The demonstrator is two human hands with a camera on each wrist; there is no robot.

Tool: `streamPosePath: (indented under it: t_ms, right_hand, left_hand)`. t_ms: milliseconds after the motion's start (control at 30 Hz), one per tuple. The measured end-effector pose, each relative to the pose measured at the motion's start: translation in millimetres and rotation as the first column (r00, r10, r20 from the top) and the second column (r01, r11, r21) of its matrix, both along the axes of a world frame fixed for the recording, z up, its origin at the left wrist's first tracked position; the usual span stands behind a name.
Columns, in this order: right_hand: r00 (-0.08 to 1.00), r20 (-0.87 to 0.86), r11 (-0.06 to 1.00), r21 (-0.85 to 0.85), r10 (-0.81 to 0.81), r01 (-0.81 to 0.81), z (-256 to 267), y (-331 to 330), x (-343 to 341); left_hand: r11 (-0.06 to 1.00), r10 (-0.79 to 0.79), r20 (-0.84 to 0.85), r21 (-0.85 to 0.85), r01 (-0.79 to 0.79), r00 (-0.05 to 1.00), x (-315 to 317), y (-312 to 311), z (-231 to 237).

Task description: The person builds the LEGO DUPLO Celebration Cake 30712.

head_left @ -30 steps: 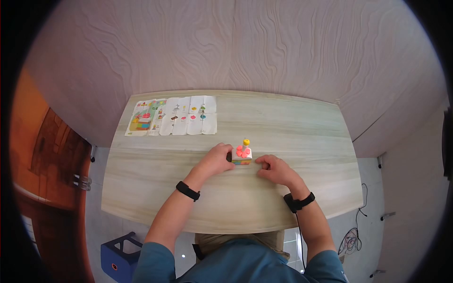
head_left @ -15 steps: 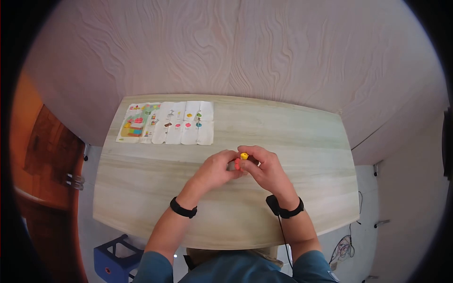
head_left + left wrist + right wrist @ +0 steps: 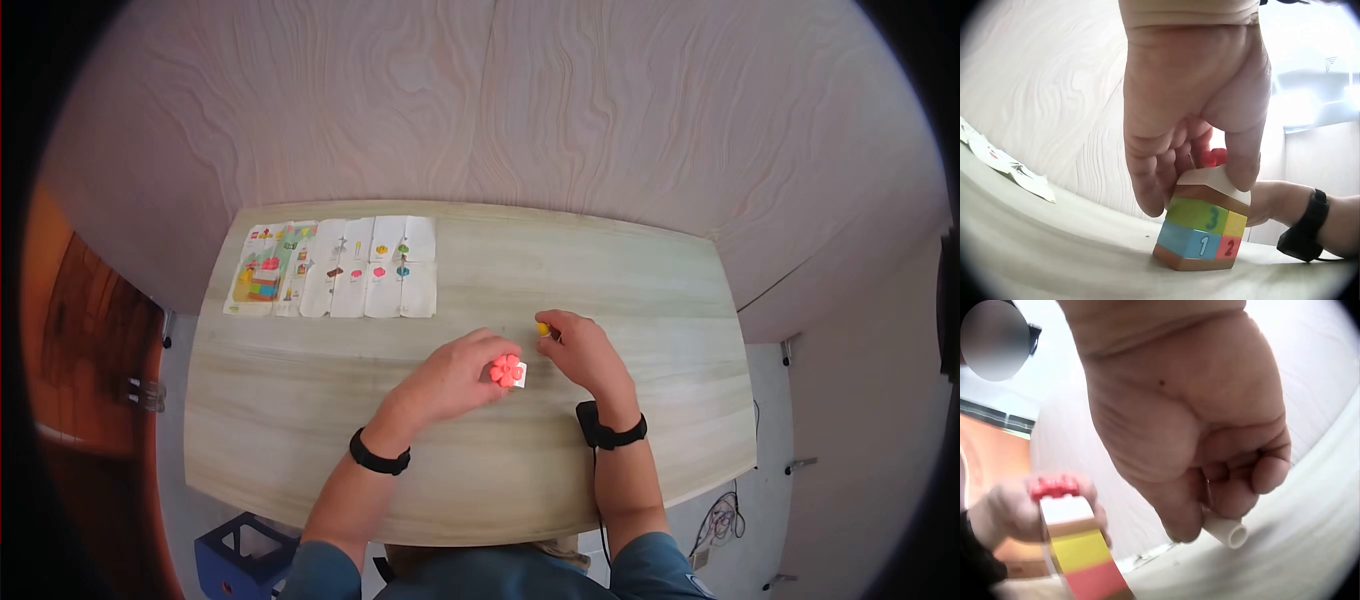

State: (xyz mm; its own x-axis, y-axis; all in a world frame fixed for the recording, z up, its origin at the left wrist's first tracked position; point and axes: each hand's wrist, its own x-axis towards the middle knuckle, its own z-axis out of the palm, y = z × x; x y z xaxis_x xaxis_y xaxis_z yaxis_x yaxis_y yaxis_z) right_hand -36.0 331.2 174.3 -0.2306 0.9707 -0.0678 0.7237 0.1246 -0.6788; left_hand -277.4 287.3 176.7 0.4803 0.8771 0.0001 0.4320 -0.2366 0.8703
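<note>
While our left hand [image 3: 445,378] gripped block stack [image 3: 1200,240] near head-frame centre, right hand [image 3: 585,358] pinched white tube [image 3: 1227,530], upper right of stack. Step looked like tube handling; next move likely called for steady grips.

Smooth, lightly glossy blocks [image 3: 1202,232], apparently plastic, fill the grip of the left fingers [image 3: 1145,184], a red flower piece [image 3: 504,368] equally smooth beside them. A smooth, plastic-looking white tube [image 3: 1217,526] juts from the right fingers [image 3: 1235,498]. Beyond the left fingers, creased paper [image 3: 330,268] covers part of a smooth, wood-grained tabletop [image 3: 600,265]; behind both sets of fingers, sleeves of soft cloth [image 3: 328,572].
</note>
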Motion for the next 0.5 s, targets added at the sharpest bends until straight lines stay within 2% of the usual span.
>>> streamPosePath:
  t_ms: [67, 200, 267, 300, 367, 400, 467, 500]
  right_hand:
    - [0.986, 0.130, 0.989, 0.087, 0.104, -0.116, -16, 5, 3]
    - [0.982, 0.081, 0.985, 0.023, 0.168, -0.170, -20, 7, 7]
    - [0.990, 0.070, 0.990, 0.071, 0.120, -0.125, -14, 2, 5]
    - [0.989, 0.074, 0.988, 0.072, 0.128, -0.134, -7, 0, 5]
    - [0.995, -0.075, 0.993, -0.095, 0.061, -0.068, 26, -10, -1]
    - [0.996, -0.071, 0.993, -0.097, 0.061, -0.067, 31, -15, -2]
    - [0.933, -0.268, 0.964, -0.044, 0.241, -0.261, 37, -25, -6]
    - [0.933, -0.267, 0.964, -0.046, 0.241, -0.262, 38, -31, -12]
  left_hand:
    - [0.997, -0.013, 0.007, 0.070, 0.012, 1.000, 2, 1, -10]
    - [0.999, 0.038, 0.068, 0.029, -0.040, 0.997, 2, -2, -5]
    - [0.994, 0.030, -0.014, -0.102, -0.031, 0.999, 0, -3, 9]
    - [0.994, 0.039, -0.010, -0.100, -0.039, 0.999, -1, -3, 7]
    - [0.999, 0.010, -0.061, -0.047, -0.013, 0.998, -2, -2, 0]
    - [0.999, 0.010, -0.057, -0.049, -0.013, 0.998, -1, -2, 0]
    - [0.997, 0.039, -0.090, -0.065, -0.045, 0.995, -1, -2, 0]
    - [0.997, 0.040, -0.089, -0.067, -0.046, 0.995, 0, -2, -5]
